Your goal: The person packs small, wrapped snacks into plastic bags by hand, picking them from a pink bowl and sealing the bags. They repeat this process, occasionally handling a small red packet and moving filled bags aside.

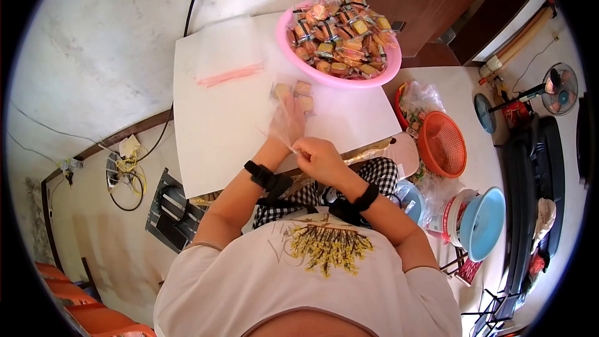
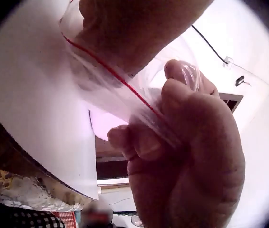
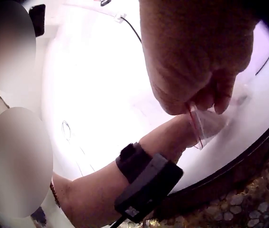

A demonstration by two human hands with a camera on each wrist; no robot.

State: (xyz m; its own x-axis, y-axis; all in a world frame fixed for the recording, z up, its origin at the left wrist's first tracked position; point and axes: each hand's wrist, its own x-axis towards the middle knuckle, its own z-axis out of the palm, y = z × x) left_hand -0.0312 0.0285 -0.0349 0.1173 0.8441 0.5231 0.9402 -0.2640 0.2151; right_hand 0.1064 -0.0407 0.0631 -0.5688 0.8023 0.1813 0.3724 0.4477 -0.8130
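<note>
My left hand (image 1: 288,120) reaches inside a clear zip bag (image 2: 101,78) with a red strip along its mouth. Its fingers extend towards several square wrapped biscuits (image 1: 304,101) on the white table, and the fingertips overlap them in the head view. With thumb and curled fingers my right hand (image 1: 319,157) pinches the edge of the bag's mouth, beside the left wrist. The right wrist view shows the bag's red-lined mouth around the left wrist, just under the right hand (image 3: 196,71). Thin plastic hides part of the left hand.
A pink basin (image 1: 340,80) heaped with wrapped biscuits stands at the table's far right. Flat clear bags with red strips (image 1: 229,75) lie on the left of the white table (image 1: 212,131). An orange basket (image 1: 442,143) and a blue basin (image 1: 483,224) stand off to the right.
</note>
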